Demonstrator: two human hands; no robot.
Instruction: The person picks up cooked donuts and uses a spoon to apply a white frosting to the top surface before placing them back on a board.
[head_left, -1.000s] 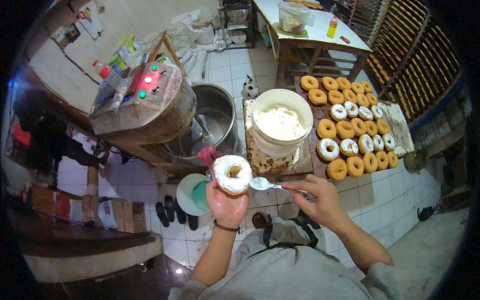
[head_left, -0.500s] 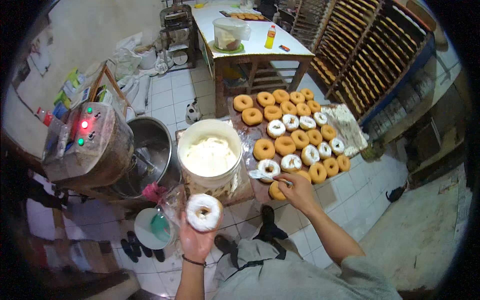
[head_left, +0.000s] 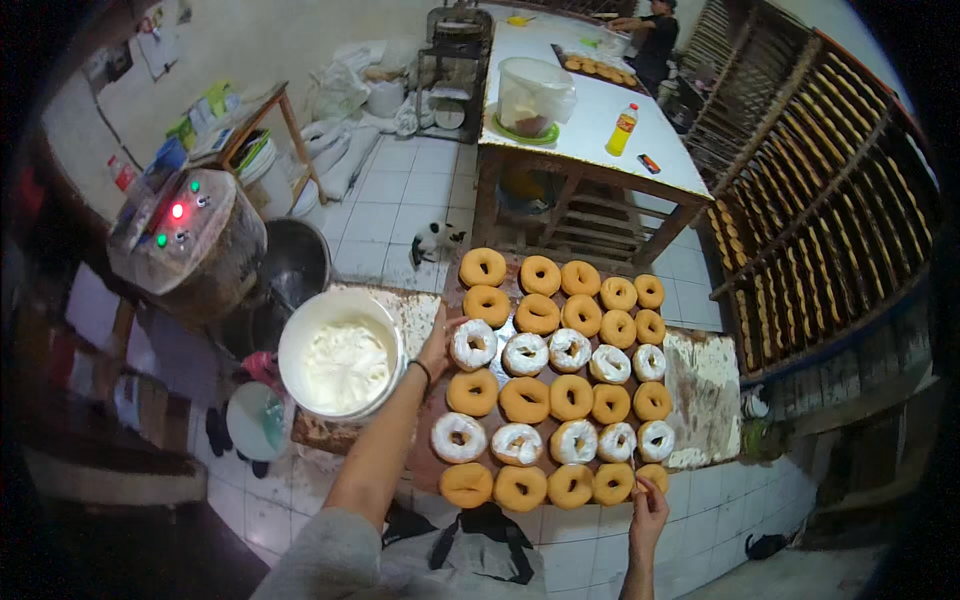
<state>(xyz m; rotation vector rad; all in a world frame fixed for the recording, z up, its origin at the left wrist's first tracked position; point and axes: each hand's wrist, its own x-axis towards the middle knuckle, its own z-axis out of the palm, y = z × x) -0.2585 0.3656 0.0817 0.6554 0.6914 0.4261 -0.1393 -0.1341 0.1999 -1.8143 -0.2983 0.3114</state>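
Note:
My left hand (head_left: 437, 350) reaches over the tray to the white-coated doughnut (head_left: 473, 344) at the left end of its row, fingers curled against its side. My right hand (head_left: 650, 508) is at the near right corner, pinching the thin handle of a spoon (head_left: 633, 466); its far end is hard to make out against the doughnuts. Rows of plain golden doughnuts (head_left: 527, 399) and white-coated doughnuts (head_left: 517, 444) lie on the dark tray (head_left: 428, 430). Left of my left forearm stands a white bucket (head_left: 290, 352) of white cream (head_left: 345, 365).
A mixer with lit buttons (head_left: 190, 250) and its metal bowl (head_left: 300, 260) stand at left. Beyond the tray, a white table (head_left: 560, 60) holds a tub (head_left: 528, 95) and a yellow bottle (head_left: 621, 130). Loaded racks (head_left: 820, 200) rise at right. A cat (head_left: 436, 240) is on the floor; a person (head_left: 655, 45) works far back.
My left hand has carried the white-coated doughnut from near my body to the tray's row. My right hand has shifted right and nearer with the spoon. The view has turned.

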